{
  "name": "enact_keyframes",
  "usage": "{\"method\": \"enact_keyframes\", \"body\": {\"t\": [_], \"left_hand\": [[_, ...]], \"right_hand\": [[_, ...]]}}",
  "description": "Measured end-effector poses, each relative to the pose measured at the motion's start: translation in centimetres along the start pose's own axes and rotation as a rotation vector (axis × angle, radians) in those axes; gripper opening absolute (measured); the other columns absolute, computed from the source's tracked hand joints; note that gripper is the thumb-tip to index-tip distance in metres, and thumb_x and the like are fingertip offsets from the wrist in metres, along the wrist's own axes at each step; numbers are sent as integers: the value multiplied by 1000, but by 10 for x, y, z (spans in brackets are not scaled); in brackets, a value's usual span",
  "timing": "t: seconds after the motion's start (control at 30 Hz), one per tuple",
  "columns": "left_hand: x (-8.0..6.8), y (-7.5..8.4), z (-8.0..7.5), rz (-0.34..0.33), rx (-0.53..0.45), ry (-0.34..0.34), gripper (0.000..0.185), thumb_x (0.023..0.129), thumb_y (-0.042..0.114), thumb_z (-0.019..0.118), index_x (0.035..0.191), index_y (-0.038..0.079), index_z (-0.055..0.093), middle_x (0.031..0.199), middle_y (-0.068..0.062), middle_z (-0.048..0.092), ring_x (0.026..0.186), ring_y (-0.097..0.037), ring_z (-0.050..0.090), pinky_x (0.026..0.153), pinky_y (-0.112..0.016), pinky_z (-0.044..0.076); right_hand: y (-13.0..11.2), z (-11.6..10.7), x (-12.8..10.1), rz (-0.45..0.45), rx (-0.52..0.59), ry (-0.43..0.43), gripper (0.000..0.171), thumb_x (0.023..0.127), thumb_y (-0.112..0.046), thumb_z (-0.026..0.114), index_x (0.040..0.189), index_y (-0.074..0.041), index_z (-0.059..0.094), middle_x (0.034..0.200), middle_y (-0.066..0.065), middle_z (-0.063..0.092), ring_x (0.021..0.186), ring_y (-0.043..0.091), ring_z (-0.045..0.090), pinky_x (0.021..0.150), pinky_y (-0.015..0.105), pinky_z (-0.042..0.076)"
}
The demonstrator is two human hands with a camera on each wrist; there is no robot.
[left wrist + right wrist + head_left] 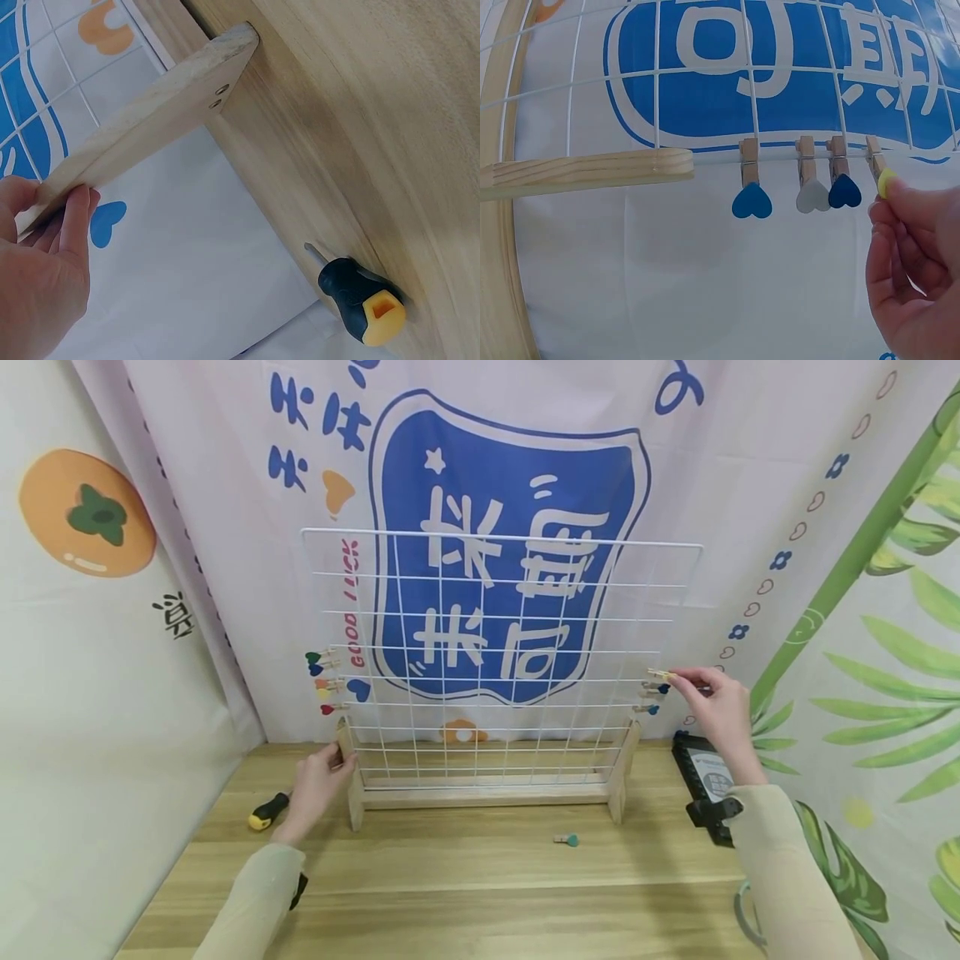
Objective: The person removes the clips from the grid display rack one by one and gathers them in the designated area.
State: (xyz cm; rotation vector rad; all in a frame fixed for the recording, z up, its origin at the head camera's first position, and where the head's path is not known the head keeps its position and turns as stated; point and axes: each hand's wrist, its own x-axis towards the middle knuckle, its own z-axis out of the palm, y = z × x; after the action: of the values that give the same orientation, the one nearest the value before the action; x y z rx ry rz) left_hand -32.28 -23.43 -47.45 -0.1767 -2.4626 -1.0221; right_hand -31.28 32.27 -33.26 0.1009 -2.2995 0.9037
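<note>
A white wire grid (480, 537) stands upright in a wooden stand (487, 797). My right hand (716, 710) pinches a wooden clothespin with a yellow heart (886, 182) between thumb and fingers, its tip at the grid's right edge wire. Along that edge are clipped clothespins with a blue heart (751, 201), a white heart (812, 196) and a dark blue heart (844, 191). My left hand (315, 785) grips the upper part of the stand's left upright (150, 112), thumb on one side and fingers on the other. Several heart clothespins, including a red one (327, 710), hang on the left edge.
On the table in front of the stand lies a clothespin with a teal heart (572, 840). A black and yellow screwdriver (268, 811) lies at left. To the right are a black tray (684, 760) and a grey ring (741, 914), partly behind my sleeve. Printed curtains hang behind and beside.
</note>
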Motion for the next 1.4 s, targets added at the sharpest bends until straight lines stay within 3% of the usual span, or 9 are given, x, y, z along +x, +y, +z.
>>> {"method": "enact_keyframes", "body": {"t": [0.1,0.27,0.37,0.5,0.6,0.8,1.13,1.4], "left_hand": [[0,2,0,-4,-1,-7,18,94,9,64,100,-8,68,100,-31,72,90,-40,73,71,-44,62],[-2,6,-2,-20,18,-13,16,94,10,63,96,-5,68,98,-28,74,89,-38,74,69,-41,61],[-3,7,-3,-26,21,-15,16,95,10,63,96,-4,69,99,-27,74,90,-38,74,71,-43,61],[-2,7,-3,-28,20,-12,18,95,10,63,100,-6,69,101,-28,73,93,-39,73,77,-47,61],[-2,7,-3,-31,22,-11,18,95,11,63,100,-5,69,101,-28,73,94,-39,73,78,-48,60],[-2,9,-3,-34,19,-10,17,94,10,63,100,-6,68,101,-28,73,94,-40,73,77,-48,61],[-3,9,-4,-41,20,-15,20,95,11,62,104,-6,68,102,-29,73,94,-40,73,76,-47,61],[-3,8,-3,-29,33,-1,18,95,12,63,98,-4,69,99,-27,74,90,-39,74,72,-46,61]], "right_hand": [[0,-2,0,6,3,30,29,95,-29,67,103,-1,74,93,12,71,65,-9,48,50,11,39],[1,-9,-2,23,11,77,27,93,-27,70,100,-2,75,78,-21,61,64,-11,50,52,8,40],[1,-15,-5,25,24,56,29,94,-28,69,102,-1,74,76,-34,53,66,-13,50,53,7,41],[0,-17,-20,30,25,5,30,96,-28,66,107,-1,72,87,-7,71,71,-15,50,57,5,44],[0,-13,-36,18,36,-18,27,97,-23,65,110,0,71,102,21,71,75,-17,50,63,2,45],[13,11,-71,-24,51,-71,19,91,-12,71,105,0,72,96,20,74,73,-15,52,65,3,47],[50,68,-136,55,7,-286,14,86,-11,75,98,-4,76,91,12,77,72,-1,63,65,15,55],[75,99,-166,96,-27,-411,8,84,-12,77,92,-9,77,89,5,77,72,1,64,67,16,53]]}}
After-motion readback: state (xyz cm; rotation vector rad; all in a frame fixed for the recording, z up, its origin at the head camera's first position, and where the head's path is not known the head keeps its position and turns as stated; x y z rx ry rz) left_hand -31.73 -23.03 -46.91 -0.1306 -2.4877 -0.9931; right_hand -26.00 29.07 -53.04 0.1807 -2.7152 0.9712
